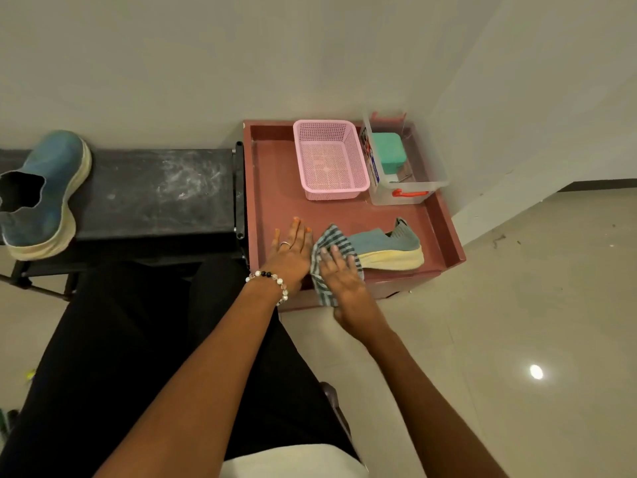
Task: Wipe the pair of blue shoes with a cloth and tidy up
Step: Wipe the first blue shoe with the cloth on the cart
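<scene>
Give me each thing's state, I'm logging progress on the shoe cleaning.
Blue knit shoe on the tray: on its side, toe under cloth.
Striped cloth: draped over toe, pressed by right hand.
Left hand: flat on red tray.
Blue shoe on black bench: upright, untouched.
Pink basket: empty.

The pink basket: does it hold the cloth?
No. The pink basket holds nothing; the cloth lies under the right hand on the shoe.
</scene>
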The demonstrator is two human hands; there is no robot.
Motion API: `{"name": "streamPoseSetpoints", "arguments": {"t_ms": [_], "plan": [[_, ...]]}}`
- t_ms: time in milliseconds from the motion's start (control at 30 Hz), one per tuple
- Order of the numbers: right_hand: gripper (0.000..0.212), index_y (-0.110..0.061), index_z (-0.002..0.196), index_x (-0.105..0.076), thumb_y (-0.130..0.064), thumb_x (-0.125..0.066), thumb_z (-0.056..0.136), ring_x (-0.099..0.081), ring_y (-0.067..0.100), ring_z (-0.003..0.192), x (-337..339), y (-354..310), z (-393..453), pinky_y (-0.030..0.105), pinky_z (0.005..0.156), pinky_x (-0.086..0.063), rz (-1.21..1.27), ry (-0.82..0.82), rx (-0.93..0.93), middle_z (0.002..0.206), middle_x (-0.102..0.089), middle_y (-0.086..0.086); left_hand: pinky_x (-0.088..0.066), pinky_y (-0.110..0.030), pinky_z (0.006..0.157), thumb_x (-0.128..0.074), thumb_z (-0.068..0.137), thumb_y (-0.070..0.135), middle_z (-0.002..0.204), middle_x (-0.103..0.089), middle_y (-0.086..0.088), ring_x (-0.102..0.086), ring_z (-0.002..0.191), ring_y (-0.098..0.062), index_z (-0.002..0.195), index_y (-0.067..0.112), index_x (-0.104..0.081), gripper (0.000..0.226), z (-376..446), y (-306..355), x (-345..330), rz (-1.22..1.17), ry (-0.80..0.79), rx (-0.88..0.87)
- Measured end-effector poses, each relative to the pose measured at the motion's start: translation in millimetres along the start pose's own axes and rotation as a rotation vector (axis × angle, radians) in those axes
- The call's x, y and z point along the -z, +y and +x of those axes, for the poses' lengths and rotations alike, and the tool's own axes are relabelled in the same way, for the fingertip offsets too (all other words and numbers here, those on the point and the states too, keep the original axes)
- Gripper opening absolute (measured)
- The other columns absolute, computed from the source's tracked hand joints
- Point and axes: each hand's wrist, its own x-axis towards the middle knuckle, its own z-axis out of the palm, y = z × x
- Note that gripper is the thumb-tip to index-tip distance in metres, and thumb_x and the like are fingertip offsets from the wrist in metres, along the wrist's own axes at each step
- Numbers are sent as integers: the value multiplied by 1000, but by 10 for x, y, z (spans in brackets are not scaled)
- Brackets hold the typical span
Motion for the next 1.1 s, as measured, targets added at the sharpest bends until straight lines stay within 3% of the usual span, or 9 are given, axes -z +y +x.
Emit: {"name": "streamPoseSetpoints", "arguments": {"t_ms": [100,200,300,467,600,733,900,1033,1100], "plan": [[69,-3,140,-39,-3,-56,73,-17,25,143,91,339,-43,57,114,-15,-140,28,2,150,-33,12,5,-55,114,-55,90,10,155,18,-24,21,143,-35,147,-5,11,89,14,-12,14,-17,4,4],[62,2,134,-43,-1,-50,72,-22,33,139,115,447,-73,64,108,-23,-198,142,-98,145,-40,19,4,-55,114,-59,90,22,155,16,-24,19,144,-34,148,-4,8,92,36,-8,21,-36,11,24],[72,5,135,-41,4,-59,65,-19,36,139,-16,217,-22,52,115,-10,-143,212,-178,144,-38,23,4,-54,114,-58,91,21,155,16,-24,19,144,-35,148,-5,8,91,25,-12,39,-31,4,30],[70,3,139,-40,-3,-34,69,-18,33,143,-100,-131,89,51,116,-12,9,95,-62,150,-32,17,6,-54,115,-53,86,0,154,19,-25,21,142,-36,146,-6,13,89,-11,2,66,-17,-22,19],[76,-4,137,-45,1,-72,65,-28,30,139,107,356,-27,61,110,-16,-179,60,30,147,-39,13,5,-53,116,-56,90,14,154,17,-25,20,143,-35,147,-6,11,91,-17,-4,65,-48,-9,4],[77,2,128,-54,3,-80,56,-33,38,134,248,567,-97,65,104,-17,-319,81,-112,141,-46,18,5,-53,114,-57,91,25,156,14,-23,18,144,-34,148,-4,7,91,29,-25,33,-111,31,36],[80,6,135,-44,16,-61,57,-25,39,138,-39,1,122,62,110,-22,17,180,-184,144,-39,23,4,-53,115,-56,89,11,155,15,-25,19,143,-35,147,-6,10,90,6,-18,73,-144,-22,63],[73,5,133,-47,-4,-28,63,-29,33,138,23,-54,136,57,112,-18,73,87,-19,143,-42,19,5,-52,116,-50,89,5,155,15,-25,20,143,-36,146,-7,11,85,-4,-29,99,-164,-36,41],[72,2,132,-51,-6,-30,63,-33,33,136,114,150,79,61,109,-17,11,85,13,142,-45,18,4,-52,116,-51,93,15,155,15,-26,19,143,-37,146,-8,11,85,8,-21,96,-153,-14,27]]}}
